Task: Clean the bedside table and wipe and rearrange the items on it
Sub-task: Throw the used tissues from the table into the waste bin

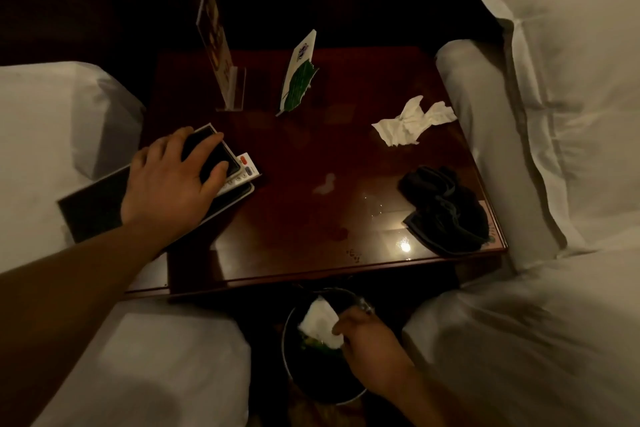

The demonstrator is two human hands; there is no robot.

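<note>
The dark glossy bedside table [311, 135] stands between two beds. My left hand [166, 180] lies on a stack at its left edge, fingers wrapped over a black box [213, 149] that rests on a white remote [244, 170] and a dark folder [93, 208]. Below the table's front edge, my right hand [367, 336] pinches a crumpled white tissue [320, 322] over a round bin [325, 388]. Another crumpled tissue [412, 121] and a black cloth [446, 211] lie on the right side. Smears and droplets [325, 184] mark the middle.
An upright acrylic sign holder [216, 45] and a white-and-green leaf-print card [299, 76] stand at the back of the table. White bedding [41, 135] presses against the left edge, and a white pillow and duvet [568, 114] against the right.
</note>
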